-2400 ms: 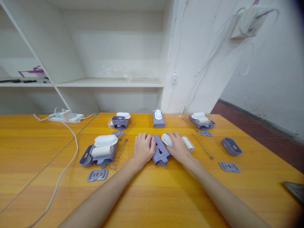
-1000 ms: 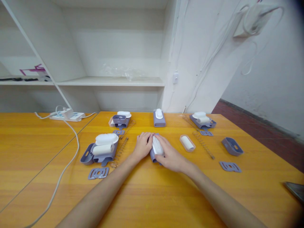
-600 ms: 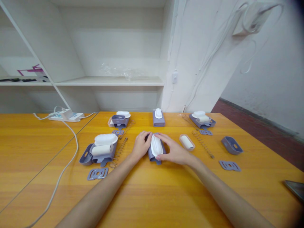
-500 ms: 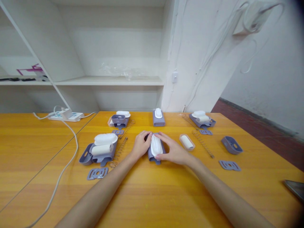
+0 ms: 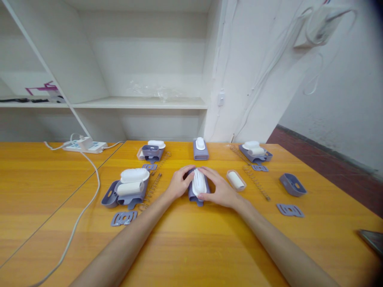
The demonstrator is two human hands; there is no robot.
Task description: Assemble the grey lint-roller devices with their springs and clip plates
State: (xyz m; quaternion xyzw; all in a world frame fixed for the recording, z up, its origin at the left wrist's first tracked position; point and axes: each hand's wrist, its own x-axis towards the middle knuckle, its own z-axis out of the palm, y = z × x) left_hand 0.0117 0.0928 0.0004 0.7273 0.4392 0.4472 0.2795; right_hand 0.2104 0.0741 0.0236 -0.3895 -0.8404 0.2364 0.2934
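Note:
Before me on the wooden table lies a purple-grey plastic housing (image 5: 195,202) with a white ribbed oval piece (image 5: 199,184) on top. My left hand (image 5: 180,182) holds the housing at its far left side, its fingertips partly hidden. Thumb near and fingers far, my right hand (image 5: 219,187) grips the white oval piece. Just right of that hand is a clear oval case (image 5: 236,180) with a white roll inside. Farther right are a coiled spring (image 5: 256,183), a purple-grey oval cup (image 5: 293,185) and a slotted flat plate (image 5: 290,210).
Similar part sets sit at the near left (image 5: 133,187), far left (image 5: 154,150) and far right (image 5: 255,152). A housing with a white top (image 5: 200,150) stands at the back middle. A power strip (image 5: 85,145) and white cable (image 5: 89,203) lie left. A dark flat object (image 5: 372,239) is at the right edge.
The view has shifted very slightly. Both hands keep nearly the same hold on the housing and the white oval piece; the left fingers sit a little closer over the far end.

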